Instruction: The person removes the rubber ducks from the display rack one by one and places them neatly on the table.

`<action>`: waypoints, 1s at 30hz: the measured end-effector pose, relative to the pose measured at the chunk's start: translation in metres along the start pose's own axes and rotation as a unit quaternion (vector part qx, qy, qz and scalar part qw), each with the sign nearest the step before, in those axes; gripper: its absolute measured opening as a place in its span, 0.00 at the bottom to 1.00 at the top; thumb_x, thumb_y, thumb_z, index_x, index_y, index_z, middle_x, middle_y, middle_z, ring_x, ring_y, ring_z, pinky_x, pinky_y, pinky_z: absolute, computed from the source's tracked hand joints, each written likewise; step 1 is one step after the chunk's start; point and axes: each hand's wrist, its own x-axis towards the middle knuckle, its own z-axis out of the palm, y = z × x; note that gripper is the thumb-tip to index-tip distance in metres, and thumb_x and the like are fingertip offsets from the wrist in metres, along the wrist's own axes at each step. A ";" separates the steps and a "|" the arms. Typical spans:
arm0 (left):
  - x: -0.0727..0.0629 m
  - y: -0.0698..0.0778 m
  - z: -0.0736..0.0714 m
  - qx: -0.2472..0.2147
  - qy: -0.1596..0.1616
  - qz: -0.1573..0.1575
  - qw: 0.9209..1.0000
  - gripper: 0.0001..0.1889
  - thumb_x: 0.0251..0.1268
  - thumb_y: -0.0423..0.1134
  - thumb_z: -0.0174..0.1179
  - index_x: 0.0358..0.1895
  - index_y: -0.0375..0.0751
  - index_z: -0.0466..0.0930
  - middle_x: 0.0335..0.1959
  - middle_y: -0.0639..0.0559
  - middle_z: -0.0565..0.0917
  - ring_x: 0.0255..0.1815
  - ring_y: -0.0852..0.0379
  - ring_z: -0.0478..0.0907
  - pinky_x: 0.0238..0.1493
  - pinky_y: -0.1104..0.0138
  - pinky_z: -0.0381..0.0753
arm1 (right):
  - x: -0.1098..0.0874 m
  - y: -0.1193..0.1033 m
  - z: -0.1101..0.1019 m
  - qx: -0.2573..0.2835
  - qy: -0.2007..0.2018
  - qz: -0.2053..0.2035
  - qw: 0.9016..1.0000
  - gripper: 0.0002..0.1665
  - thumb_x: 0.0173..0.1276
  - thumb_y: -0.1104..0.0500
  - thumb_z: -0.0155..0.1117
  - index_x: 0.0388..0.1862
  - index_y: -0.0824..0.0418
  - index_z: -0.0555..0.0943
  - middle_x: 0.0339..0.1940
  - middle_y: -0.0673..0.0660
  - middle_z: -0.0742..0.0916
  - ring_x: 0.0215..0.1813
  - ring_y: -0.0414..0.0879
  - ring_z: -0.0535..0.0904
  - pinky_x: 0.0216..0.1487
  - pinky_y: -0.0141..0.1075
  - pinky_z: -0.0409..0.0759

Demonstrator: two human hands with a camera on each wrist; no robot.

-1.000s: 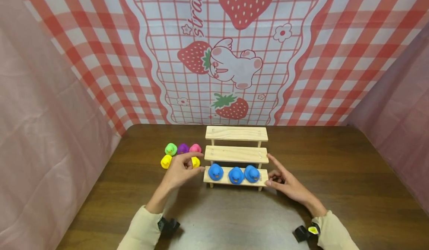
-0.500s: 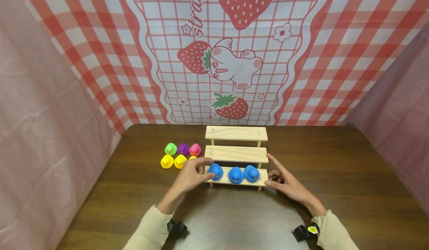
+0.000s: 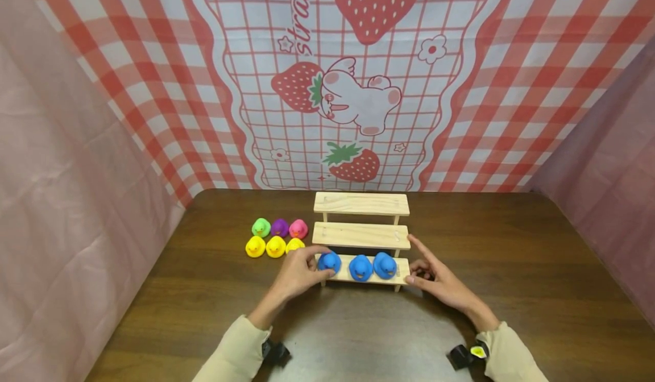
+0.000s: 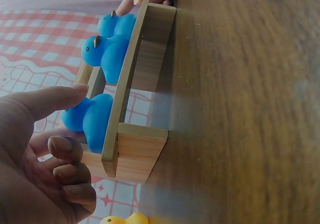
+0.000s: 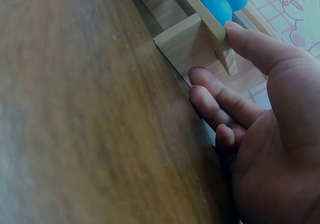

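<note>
Three blue rubber ducks stand on the lowest step of a three-tier wooden display stand [image 3: 361, 235]. My left hand [image 3: 298, 273] pinches the left blue duck [image 3: 330, 262] between thumb and index finger, the other fingers curled loosely below, as the left wrist view shows. To its right are the middle blue duck [image 3: 360, 268] and the right blue duck [image 3: 385, 265], set close together. My right hand [image 3: 437, 279] rests against the stand's right end. Its thumb touches the lowest step's end [image 5: 227, 58], and its index finger reaches up to the middle step's end.
Left of the stand, a green duck [image 3: 261, 227], a purple duck [image 3: 280, 227] and a pink duck [image 3: 298, 228] form a row. Yellow ducks [image 3: 276, 246] stand in front of them. Behind the brown table [image 3: 512, 268] hangs a strawberry-print cloth [image 3: 358, 98].
My left hand has moved right from beside the yellow ducks to the stand and has taken hold of the left blue duck. My right hand has stayed at the stand's right end.
</note>
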 end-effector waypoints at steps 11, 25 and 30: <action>-0.001 0.001 0.000 -0.005 -0.002 0.001 1.000 0.18 0.52 0.36 0.75 0.47 0.38 0.87 0.13 0.58 0.67 0.14 0.68 0.60 0.17 0.76 0.56 | 0.000 -0.001 0.000 0.001 -0.001 -0.005 1.000 0.51 0.69 0.68 0.62 0.83 0.60 0.45 0.35 0.56 0.86 0.38 0.33 0.79 0.33 0.32 0.74; -0.004 0.008 -0.013 -0.023 -0.014 0.020 0.999 0.16 0.53 0.34 0.74 0.47 0.37 0.86 0.14 0.58 0.65 0.16 0.69 0.59 0.20 0.75 0.56 | 0.000 0.001 0.000 0.005 -0.001 0.010 1.000 0.52 0.69 0.67 0.63 0.83 0.60 0.44 0.36 0.57 0.87 0.39 0.33 0.80 0.33 0.32 0.74; -0.007 0.010 -0.020 -0.032 -0.018 0.022 0.999 0.17 0.55 0.33 0.73 0.49 0.37 0.86 0.15 0.57 0.65 0.16 0.70 0.58 0.20 0.75 0.56 | 0.001 0.001 0.000 0.004 -0.001 0.001 1.000 0.51 0.69 0.68 0.63 0.82 0.63 0.44 0.35 0.55 0.87 0.38 0.33 0.79 0.33 0.32 0.74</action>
